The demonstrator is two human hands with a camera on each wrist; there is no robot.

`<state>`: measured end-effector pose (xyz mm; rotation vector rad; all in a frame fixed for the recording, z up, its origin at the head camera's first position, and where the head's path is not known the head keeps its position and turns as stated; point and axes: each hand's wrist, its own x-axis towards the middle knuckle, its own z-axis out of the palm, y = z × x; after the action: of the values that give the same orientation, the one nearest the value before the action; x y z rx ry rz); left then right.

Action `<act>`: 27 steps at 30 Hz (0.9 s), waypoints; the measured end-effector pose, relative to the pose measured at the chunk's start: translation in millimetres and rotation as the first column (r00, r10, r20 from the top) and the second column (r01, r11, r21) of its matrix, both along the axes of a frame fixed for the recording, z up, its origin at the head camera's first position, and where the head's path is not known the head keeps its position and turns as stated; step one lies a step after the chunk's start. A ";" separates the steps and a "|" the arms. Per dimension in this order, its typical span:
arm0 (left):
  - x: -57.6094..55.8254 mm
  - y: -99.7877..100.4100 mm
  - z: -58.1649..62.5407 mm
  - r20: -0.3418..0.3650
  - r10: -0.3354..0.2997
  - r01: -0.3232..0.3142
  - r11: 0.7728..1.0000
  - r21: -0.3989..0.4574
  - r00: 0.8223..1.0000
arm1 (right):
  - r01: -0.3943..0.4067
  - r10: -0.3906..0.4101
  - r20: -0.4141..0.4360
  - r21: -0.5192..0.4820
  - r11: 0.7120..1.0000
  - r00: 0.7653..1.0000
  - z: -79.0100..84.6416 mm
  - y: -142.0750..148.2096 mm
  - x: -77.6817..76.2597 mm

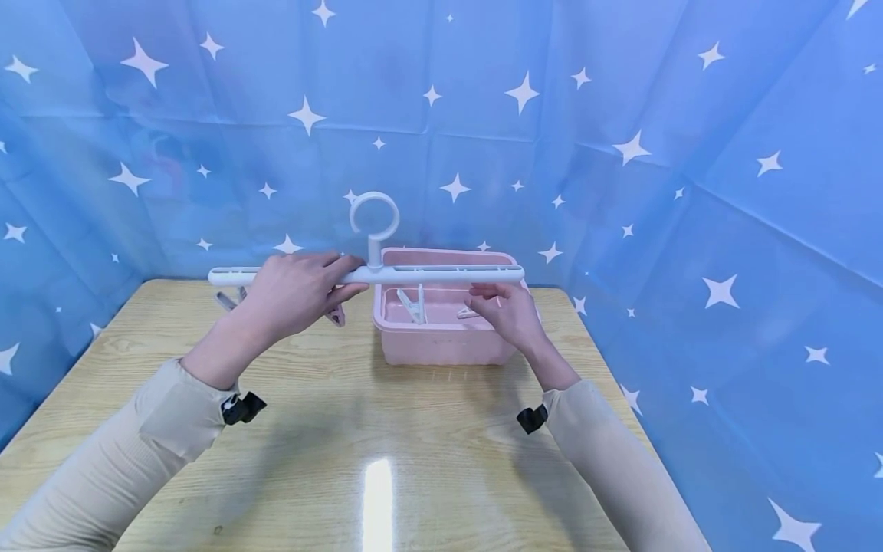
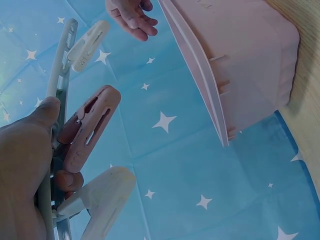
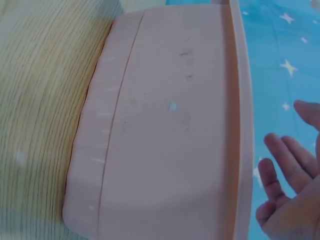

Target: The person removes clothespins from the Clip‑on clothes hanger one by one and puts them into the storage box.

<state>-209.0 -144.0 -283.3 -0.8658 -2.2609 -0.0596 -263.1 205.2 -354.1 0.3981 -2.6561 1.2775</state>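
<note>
My left hand (image 1: 293, 295) grips the bar of a white clip hanger (image 1: 448, 274), left of its round hook (image 1: 375, 211). Below the bar hang clothespins: a white one (image 1: 414, 305) right of the hook, a pink one (image 2: 92, 130) beside my left fingers, and a pale one (image 2: 107, 200) farther left. My right hand (image 1: 509, 313) hovers over the right side of a pink plastic bin (image 1: 448, 346), under the bar's right end, fingers loosely bent with nothing between them. A small white clothespin (image 1: 467, 312) shows by its fingertips, against the bin's inside.
The bin stands toward the back of a wood-grain table (image 1: 310, 445). Blue cloth with white stars (image 1: 441, 138) hangs behind it and along both sides. A bright light reflection (image 1: 377, 498) lies on the tabletop near the front.
</note>
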 end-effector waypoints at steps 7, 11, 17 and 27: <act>-1.2 0.2 -0.2 -0.011 -0.012 0.012 1.000 0.015 1.000 | -0.072 0.071 -0.031 -0.050 0.996 0.997 4.5 -6.1 2.5; -1.8 0.7 -0.8 -0.008 -0.013 0.013 1.000 0.013 1.000 | -0.116 0.114 -0.043 -0.053 0.992 0.993 7.5 -9.9 5.7; -1.8 1.6 -1.6 0.007 -0.010 0.010 1.000 0.009 1.000 | -0.149 0.148 -0.055 -0.015 0.989 0.987 14.4 -14.7 13.9; -1.2 3.0 -1.7 -0.014 -0.021 0.021 1.000 0.022 1.000 | -0.354 0.365 0.021 -0.195 0.914 0.931 22.1 -24.0 20.4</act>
<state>-210.2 -141.0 -285.0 -0.8758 -2.2349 -0.0874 -242.8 181.2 -332.0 0.8663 -2.5537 1.6499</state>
